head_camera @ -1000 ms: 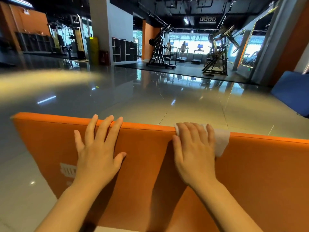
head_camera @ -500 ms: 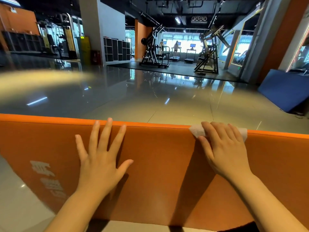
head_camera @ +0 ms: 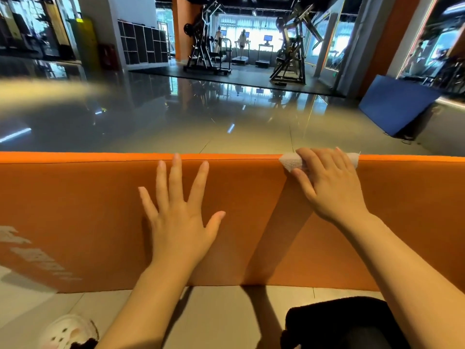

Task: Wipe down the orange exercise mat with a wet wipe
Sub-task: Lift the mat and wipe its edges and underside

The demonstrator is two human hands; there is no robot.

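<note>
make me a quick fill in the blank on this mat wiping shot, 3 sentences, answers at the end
1. The white wet wipe sits under the ____ hand at the top edge of the orange mat.
2. The left hand rests flat on the mat with its fingers ____.
3. The mat leaning against the wall at far right is ____ in colour.

Answers: right; spread; blue

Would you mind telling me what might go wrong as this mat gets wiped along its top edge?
The orange mat stands on edge, steadied only by the flat left hand; a hard push may tip it. The wet wipe is bunched under the right hand at the rim and might slip over.
</note>
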